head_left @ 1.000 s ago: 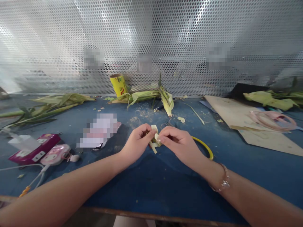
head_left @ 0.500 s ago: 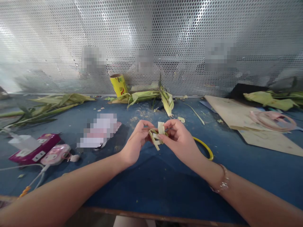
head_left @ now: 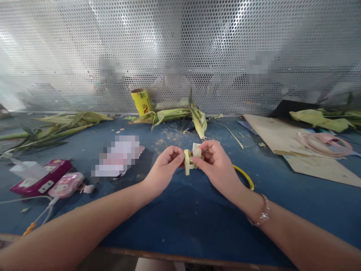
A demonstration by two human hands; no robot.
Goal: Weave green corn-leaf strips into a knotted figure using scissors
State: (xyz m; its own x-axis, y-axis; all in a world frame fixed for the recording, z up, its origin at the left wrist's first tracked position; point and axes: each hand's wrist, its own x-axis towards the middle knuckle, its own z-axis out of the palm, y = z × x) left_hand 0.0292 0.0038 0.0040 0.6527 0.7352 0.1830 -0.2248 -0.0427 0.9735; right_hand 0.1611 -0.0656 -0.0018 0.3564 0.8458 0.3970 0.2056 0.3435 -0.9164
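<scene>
Pale corn husk strips [head_left: 187,162], bent and crossed over one another, are held up between my hands above the blue table. My left hand [head_left: 163,165] pinches the strips' left side between thumb and fingertips. On the other side, my right hand [head_left: 218,162] is closed on them, its thumb laid across the front. One whitish strip end stands up beside my right index finger, and another hangs down in the middle. My fingers hide part of the piece. Behind my right wrist lies a yellow ring [head_left: 246,177], partly covered by that hand.
Corn husks [head_left: 172,114] lie by the perforated metal screen [head_left: 180,45], near a yellow tube [head_left: 141,102]. At left are a phone [head_left: 118,156], a purple power strip [head_left: 56,169] and a pink case [head_left: 66,184]. Cardboard [head_left: 282,139] bearing a pink coil [head_left: 327,145] lies right.
My left fingers have drawn together into a pinch on the strips. The left strip has turned from slanting to nearly upright, and the whitish end has shifted slightly right.
</scene>
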